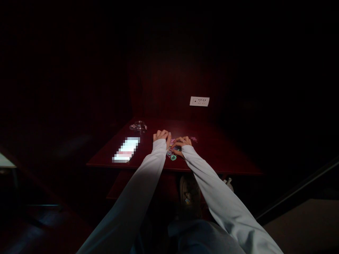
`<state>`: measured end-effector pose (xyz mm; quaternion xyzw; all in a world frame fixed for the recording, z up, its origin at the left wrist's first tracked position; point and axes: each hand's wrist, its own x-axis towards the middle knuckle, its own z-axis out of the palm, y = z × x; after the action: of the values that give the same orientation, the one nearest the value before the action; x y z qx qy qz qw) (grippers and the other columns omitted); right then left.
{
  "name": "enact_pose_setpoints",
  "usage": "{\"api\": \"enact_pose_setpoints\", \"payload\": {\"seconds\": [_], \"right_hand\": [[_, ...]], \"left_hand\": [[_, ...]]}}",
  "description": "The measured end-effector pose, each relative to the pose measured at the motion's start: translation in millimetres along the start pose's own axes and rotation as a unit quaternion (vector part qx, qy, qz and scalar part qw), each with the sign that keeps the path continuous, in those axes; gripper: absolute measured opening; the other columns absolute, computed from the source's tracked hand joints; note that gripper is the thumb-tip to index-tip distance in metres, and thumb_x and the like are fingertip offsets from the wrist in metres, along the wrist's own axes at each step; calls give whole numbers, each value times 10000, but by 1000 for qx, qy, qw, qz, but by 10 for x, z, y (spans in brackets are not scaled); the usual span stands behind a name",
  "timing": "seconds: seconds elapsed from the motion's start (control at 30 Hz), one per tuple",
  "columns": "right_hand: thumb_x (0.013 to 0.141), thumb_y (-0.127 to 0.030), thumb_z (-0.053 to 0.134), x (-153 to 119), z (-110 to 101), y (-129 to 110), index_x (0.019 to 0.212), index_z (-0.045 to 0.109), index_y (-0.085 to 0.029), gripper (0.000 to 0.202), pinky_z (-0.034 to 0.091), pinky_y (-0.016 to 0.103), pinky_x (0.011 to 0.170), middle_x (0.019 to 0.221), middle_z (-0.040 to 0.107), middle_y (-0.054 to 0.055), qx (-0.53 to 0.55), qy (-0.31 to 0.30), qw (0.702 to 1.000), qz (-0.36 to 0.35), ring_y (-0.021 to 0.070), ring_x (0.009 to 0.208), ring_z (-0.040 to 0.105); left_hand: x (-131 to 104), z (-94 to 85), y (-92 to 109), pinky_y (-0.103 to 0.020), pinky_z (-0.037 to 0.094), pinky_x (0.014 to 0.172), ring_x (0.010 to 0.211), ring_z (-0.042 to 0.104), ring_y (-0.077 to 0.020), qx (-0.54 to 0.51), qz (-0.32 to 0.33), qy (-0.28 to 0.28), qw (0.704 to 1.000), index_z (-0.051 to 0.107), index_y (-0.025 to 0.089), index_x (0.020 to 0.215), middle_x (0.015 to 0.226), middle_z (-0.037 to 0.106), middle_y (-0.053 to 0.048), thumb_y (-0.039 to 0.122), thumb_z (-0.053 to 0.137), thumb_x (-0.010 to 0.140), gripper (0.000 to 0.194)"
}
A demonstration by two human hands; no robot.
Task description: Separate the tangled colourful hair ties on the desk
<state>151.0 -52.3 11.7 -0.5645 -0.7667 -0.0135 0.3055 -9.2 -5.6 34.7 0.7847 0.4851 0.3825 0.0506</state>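
A small pile of thin coloured bands point(173, 157), pink, purple and green, lies on the dark red table; they look like small elastic hair ties. At the pile's left edge is my left hand point(161, 136), fingers bent and thumb apart, with nothing visible in it. My right hand point(184, 142) reaches into the pile from the right, its thumb and fingers spread apart and touching the bands. Part of the pile is hidden by my fingers. Beyond my right hand a few pink bands point(194, 139) lie separately.
A bright phone point(126, 150), its screen blurred out, lies left of my hands. Behind it stands a clear, rounded container point(139, 126). A white power socket point(199, 101) is on the back wall. The table's front edge point(148, 167) runs below my wrists.
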Motion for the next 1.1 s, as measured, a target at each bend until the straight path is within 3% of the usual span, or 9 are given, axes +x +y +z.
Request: {"api": "enact_pose_setpoints", "payload": {"seconds": [0.53, 0.87, 1.1], "right_hand": [[813, -271, 806, 9, 52, -54, 850, 816, -296, 45, 324, 443, 988, 1154, 723, 38, 31, 16, 999, 20, 280, 1113, 441], [786, -245, 810, 61, 105, 22, 860, 809, -286, 85, 330, 448, 1024, 1098, 732, 34, 53, 92, 991, 86, 271, 1094, 473], [800, -274, 771, 41, 53, 33, 896, 814, -294, 107, 333, 461, 1019, 1115, 724, 42, 34, 104, 988, 111, 290, 1109, 467]], "left_hand": [[6, 9, -11, -412, 385, 972, 1109, 578, -254, 4, 8, -5, 1000, 716, 232, 837, 1134, 761, -35, 244, 431, 1081, 375], [5, -29, -2, -426, 387, 997, 1138, 574, -262, 4, 3, -22, 1000, 736, 235, 863, 1152, 757, -41, 244, 412, 1080, 390], [-15, 33, -25, -416, 401, 975, 1116, 574, -251, -2, 30, -19, 999, 752, 248, 928, 1157, 754, -36, 243, 461, 1061, 320]]}}
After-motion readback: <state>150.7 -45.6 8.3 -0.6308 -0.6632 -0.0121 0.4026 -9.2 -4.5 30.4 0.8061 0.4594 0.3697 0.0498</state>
